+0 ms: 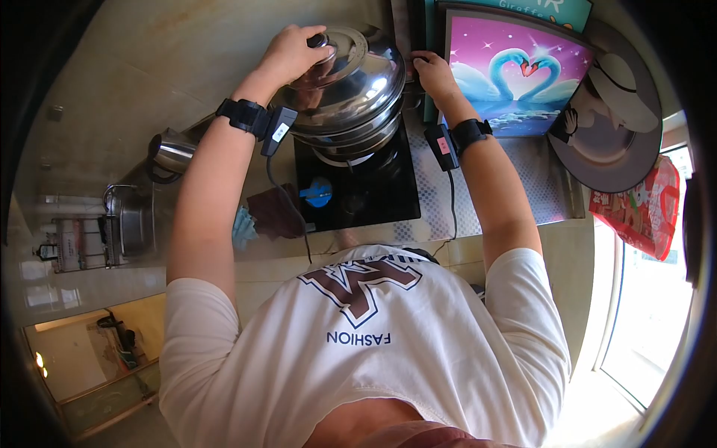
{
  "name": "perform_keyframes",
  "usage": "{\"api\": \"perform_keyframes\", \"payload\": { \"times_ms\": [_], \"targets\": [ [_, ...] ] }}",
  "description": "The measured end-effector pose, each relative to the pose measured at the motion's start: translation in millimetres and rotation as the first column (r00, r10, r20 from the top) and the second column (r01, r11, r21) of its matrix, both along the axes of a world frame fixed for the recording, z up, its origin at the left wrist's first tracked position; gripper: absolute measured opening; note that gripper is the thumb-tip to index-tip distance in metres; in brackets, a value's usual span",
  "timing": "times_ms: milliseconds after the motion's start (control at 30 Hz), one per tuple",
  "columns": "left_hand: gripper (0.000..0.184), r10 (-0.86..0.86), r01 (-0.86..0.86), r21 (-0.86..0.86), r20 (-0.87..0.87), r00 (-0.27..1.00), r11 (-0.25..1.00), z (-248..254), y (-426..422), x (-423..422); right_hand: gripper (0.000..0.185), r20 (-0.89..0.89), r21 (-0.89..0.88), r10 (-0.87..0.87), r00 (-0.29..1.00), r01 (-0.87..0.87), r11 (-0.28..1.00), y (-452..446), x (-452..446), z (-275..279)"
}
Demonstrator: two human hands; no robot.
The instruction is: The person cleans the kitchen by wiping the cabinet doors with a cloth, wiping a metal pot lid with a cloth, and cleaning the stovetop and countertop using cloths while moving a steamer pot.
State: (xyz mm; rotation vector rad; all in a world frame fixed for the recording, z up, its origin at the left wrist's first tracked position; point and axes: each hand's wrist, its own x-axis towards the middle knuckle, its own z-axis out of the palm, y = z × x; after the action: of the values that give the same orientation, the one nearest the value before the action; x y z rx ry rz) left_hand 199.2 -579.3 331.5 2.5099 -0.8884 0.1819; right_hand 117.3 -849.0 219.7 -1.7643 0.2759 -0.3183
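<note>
A shiny steel steamer pot (351, 142) stands on a black cooktop (358, 196), and its domed lid (355, 93) lies over the top. My left hand (291, 56) is closed around the dark knob (319, 40) of the lid. On the other side, my right hand (437, 77) has curled fingers beside the pot's right edge, close to a picture panel with two swans (515, 75). What those fingers grip, if anything, cannot be made out. A blue object (317, 192) rests on the cooktop in front of the pot.
Left of the cooktop are a brown cloth (275, 211), a light blue cloth (243, 228), a metal kettle (173, 153), a sink (137, 220) and a wire rack (78, 243). A large oval plaque (620, 149) and a red bag (646, 213) are at the right.
</note>
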Motion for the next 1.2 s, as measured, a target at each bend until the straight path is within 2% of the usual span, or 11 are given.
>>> {"api": "perform_keyframes", "payload": {
  "times_ms": [233,400,600,833,900,933,1033,1067,1100,1167,1200],
  "targets": [
    [0.058,0.022,-0.025,0.043,0.066,0.998,0.999,1,-2,-4,0.036,0.001,-0.035,-0.014,1.0,0.014,0.999,2,-7,7],
    [0.059,-0.019,0.023,-0.028,0.126,0.992,0.999,-10,3,4,0.036,-0.002,-0.127,-0.038,0.999,0.037,0.991,-2,4,-3],
    [0.052,-0.069,0.068,0.031,0.046,0.997,0.997,-4,6,4,0.036,-0.014,-0.102,-0.026,1.0,0.025,0.995,2,-4,7],
    [0.056,-0.083,0.082,0.02,0.063,0.995,0.996,-3,6,2,0.037,0.025,-0.119,-0.029,0.999,0.032,0.992,-1,0,-6],
    [0.054,-0.049,0.042,0.084,0.09,0.995,0.996,-3,3,1,0.038,0.055,-0.119,-0.031,0.998,0.038,0.992,-4,7,-11],
    [0.054,-0.027,0.02,0.09,0.077,0.997,0.996,-1,1,-4,0.039,0.0,-0.045,-0.036,0.999,0.036,0.998,5,-7,11],
    [0.065,-0.016,0.016,0.01,0.006,1.0,1.0,-9,5,-9,0.04,0.035,0.052,-0.004,0.999,0.002,0.999,0,1,-1],
    [0.07,-0.037,0.035,0.045,0.031,0.999,0.998,-9,10,-14,0.054,0.02,0.19,0.05,0.999,-0.053,0.98,-1,-5,2],
    [0.07,-0.026,0.024,0.043,0.042,0.999,0.999,-7,16,-16,0.054,0.031,0.187,0.061,0.998,-0.066,0.98,1,-10,3],
    [0.074,0.051,-0.041,-0.24,0.034,0.998,0.97,-7,37,-18,0.076,0.121,0.328,0.003,0.993,-0.042,0.944,-2,-15,-11],
    [0.075,0.134,-0.104,-0.305,0.079,0.988,0.947,-13,57,-6,0.083,0.162,0.27,0.034,0.986,-0.077,0.96,-5,-20,-24]
  ]
}}
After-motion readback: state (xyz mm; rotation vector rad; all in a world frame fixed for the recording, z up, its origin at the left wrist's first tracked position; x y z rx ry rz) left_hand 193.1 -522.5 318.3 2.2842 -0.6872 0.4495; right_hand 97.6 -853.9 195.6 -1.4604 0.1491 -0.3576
